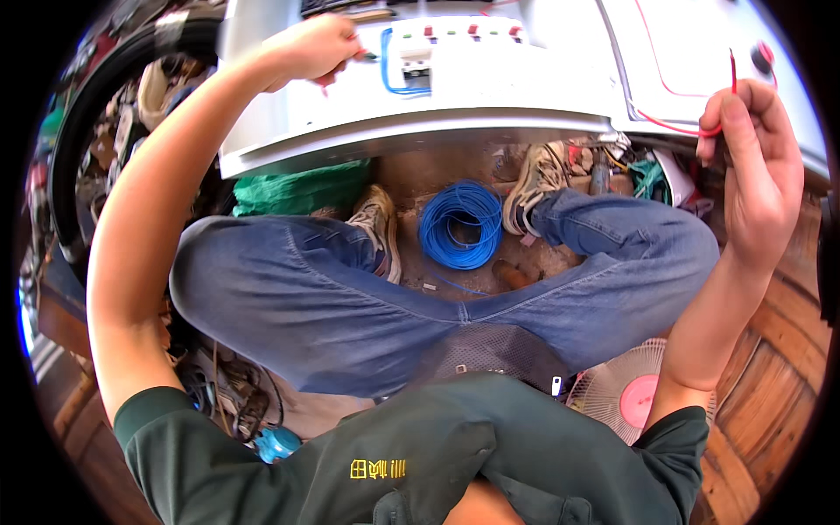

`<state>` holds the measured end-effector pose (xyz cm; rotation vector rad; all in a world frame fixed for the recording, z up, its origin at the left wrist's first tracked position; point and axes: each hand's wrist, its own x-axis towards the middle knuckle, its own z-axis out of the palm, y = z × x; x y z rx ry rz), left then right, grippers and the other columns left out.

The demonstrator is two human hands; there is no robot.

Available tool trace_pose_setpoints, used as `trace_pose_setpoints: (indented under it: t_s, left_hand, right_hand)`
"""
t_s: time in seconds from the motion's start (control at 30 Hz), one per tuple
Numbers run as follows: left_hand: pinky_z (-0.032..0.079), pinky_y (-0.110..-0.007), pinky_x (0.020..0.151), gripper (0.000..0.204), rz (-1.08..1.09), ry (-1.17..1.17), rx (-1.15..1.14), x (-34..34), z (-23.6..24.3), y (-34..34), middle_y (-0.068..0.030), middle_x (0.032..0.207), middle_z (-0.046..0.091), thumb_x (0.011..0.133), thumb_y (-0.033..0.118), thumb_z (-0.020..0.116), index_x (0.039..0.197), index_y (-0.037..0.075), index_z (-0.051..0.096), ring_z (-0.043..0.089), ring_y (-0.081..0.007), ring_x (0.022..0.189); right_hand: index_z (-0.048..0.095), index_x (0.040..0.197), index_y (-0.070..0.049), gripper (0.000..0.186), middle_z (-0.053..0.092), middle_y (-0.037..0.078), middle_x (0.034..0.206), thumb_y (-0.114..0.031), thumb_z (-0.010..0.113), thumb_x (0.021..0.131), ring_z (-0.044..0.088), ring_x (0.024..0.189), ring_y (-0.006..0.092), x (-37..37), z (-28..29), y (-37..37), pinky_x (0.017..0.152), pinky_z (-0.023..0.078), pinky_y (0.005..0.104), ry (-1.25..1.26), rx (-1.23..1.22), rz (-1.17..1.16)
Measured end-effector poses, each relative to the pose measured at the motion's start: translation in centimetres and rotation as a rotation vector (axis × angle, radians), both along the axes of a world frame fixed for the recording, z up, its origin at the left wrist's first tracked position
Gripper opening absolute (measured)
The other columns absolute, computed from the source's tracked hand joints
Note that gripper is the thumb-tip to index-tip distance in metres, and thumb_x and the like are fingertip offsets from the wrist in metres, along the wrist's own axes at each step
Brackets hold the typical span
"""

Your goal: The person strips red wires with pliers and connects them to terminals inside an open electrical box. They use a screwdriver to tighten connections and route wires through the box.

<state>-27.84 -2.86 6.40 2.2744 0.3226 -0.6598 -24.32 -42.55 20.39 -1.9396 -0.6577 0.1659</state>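
Note:
My left hand (313, 51) is closed at the left of the white metal enclosure (551, 83), beside a row of white circuit breakers (451, 39). A small dark tip and bits of red show at its fingers, but I cannot make out what it holds. A blue wire (386, 66) bends down along the breakers' left side. Over the enclosure's right part, my right hand (757, 166) pinches a red wire (669, 129) between thumb and fingers. The wire's end sticks up above the thumb, and its other part runs left across the white panel.
On the floor between my shoes lies a coil of blue wire (460, 225). A green bag (297, 188) sits under the enclosure's left edge. A fan (626, 394) is by my right thigh. A black ring-shaped tyre (66, 157) and clutter stand at left.

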Motion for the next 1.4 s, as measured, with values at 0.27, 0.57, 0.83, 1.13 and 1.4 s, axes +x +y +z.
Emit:
trace_pose_setpoints:
  t_s: [0.27,0.57,0.83,1.13,1.4]
  left_hand:
    - [0.051,-0.034,0.092,0.044,-0.334,-0.342,0.376,2.9,3.7,-4.2,-0.0136,0.125,0.066,0.099,0.031,0.062,0.130,0.000,0.060,0.066,-0.0244,0.104]
    - [0.052,-0.027,0.085,0.058,-0.382,-0.517,-0.476,0.4,15.7,-23.3,-0.0185,0.129,0.062,0.107,0.031,0.048,0.153,-0.001,0.034,0.067,-0.0166,0.086]
    - [0.058,-0.033,0.078,0.042,-0.397,-0.290,-0.988,1.7,14.9,-26.0,-0.0234,0.122,0.063,0.109,0.024,0.042,0.143,0.001,0.048,0.069,-0.0296,0.098]
    - [0.051,-0.028,0.071,0.035,-0.048,-0.587,-0.858,0.5,16.5,-15.2,-0.0128,0.106,0.062,0.108,0.021,0.047,0.135,0.001,0.055,0.063,-0.0202,0.087]
    - [0.056,-0.029,0.069,0.032,0.299,-0.652,-0.804,-1.9,15.4,-12.2,-0.0109,0.102,0.068,0.105,0.019,0.054,0.130,0.000,0.058,0.068,-0.0192,0.083]
  right_hand:
    - [0.057,0.122,0.006,0.027,0.055,0.006,0.091,-0.011,0.047,0.104,0.047,0.073,0.0108,-3.0,-1.6,-11.0,0.065,0.037,0.0246,0.136,0.284,-0.020]
    - [0.058,0.122,0.006,0.028,0.051,0.003,0.087,-0.012,0.046,0.105,0.043,0.071,0.0102,-2.2,-4.9,-14.3,0.065,0.035,0.0254,0.200,0.464,0.036]
    - [0.059,0.121,0.006,0.028,0.049,0.001,0.084,-0.013,0.046,0.105,0.042,0.070,0.0095,-1.5,-5.3,-19.3,0.064,0.034,0.0253,0.165,0.636,0.024]
    - [0.068,0.109,0.006,0.026,0.054,0.000,0.074,-0.017,0.058,0.102,0.046,0.066,0.0086,-4.9,-7.1,-27.1,0.062,0.038,0.0257,0.174,0.684,-0.527]
    - [0.068,0.101,-0.003,0.018,0.053,-0.005,0.070,-0.020,0.063,0.101,0.045,0.060,0.0045,-5.2,-18.8,-28.9,0.056,0.037,0.0223,0.330,0.320,-0.874]
